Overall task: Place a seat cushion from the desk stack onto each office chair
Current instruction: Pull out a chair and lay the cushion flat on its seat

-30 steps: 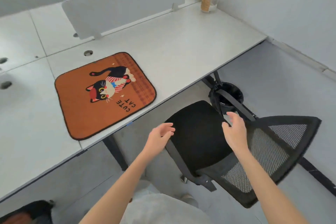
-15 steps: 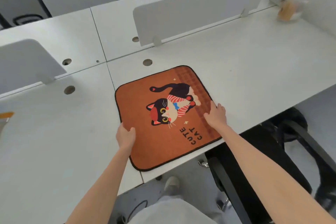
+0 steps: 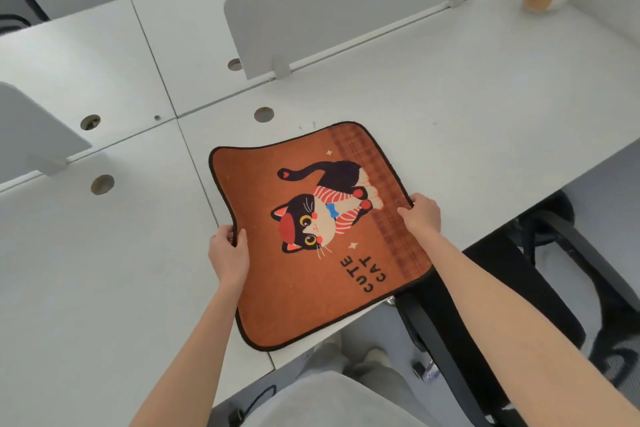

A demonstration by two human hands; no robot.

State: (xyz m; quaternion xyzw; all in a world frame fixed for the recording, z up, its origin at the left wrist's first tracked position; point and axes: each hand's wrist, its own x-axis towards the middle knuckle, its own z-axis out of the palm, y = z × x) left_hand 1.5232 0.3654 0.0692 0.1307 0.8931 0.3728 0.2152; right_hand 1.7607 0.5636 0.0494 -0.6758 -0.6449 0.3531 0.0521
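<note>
Both hands (image 3: 230, 253) grip cushion (image 3: 311, 236); chair (image 3: 491, 288) just right, under desk (image 3: 104, 288).

The seat cushion (image 3: 311, 239) reads "CUTE CAT".

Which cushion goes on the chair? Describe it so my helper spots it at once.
Find the white desk with the low divider panel; at its near edge, over the black office chair, lies a flat orange seat cushion. The left hand and right hand grip its sides. It alone shows a cartoon cat and "CUTE CAT".
</note>
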